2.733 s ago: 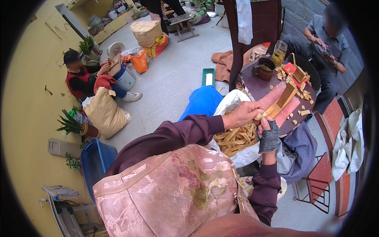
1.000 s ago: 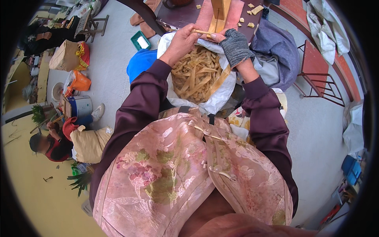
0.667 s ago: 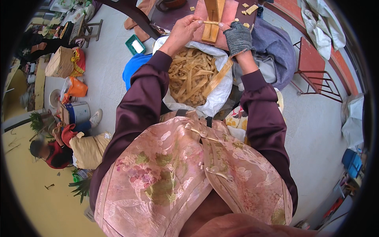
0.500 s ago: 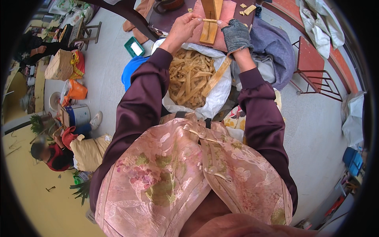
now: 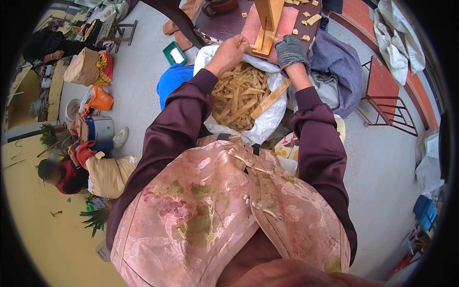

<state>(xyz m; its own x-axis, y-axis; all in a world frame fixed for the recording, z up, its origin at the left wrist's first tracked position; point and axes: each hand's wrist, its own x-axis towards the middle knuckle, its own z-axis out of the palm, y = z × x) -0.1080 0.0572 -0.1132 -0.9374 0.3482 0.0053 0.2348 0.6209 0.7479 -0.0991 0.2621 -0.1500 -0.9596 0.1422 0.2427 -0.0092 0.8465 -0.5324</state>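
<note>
My bare left hand (image 5: 231, 56) is closed in a pinch beside the upright wooden stand (image 5: 268, 21). A short tan end shows at its fingertips, seemingly part of a tan strip. On the other side of the stand is my right hand (image 5: 292, 52), in a grey fingerless glove, its fingers curled in toward the wood. What those fingers hold is hidden. The stand's flat base (image 5: 262, 44) rests on a pink cloth (image 5: 288, 21). Below my hands, a white sack (image 5: 272, 115) holds a heap of flat tan strips (image 5: 235, 91); one longer strip (image 5: 270, 99) leans on its right side.
Small cut tan pieces (image 5: 313, 19) lie on the dark red table (image 5: 229, 22), near a brown pot (image 5: 220, 6). A green tray (image 5: 174, 53) is on the floor at left. A red folding chair (image 5: 382, 83) stands right. Another person (image 5: 60, 177) sits at far left.
Both hands have come down nearer the stand's base; the strip held across the stand no longer shows between them. The view has shifted, and more cut pieces on the table are visible.
</note>
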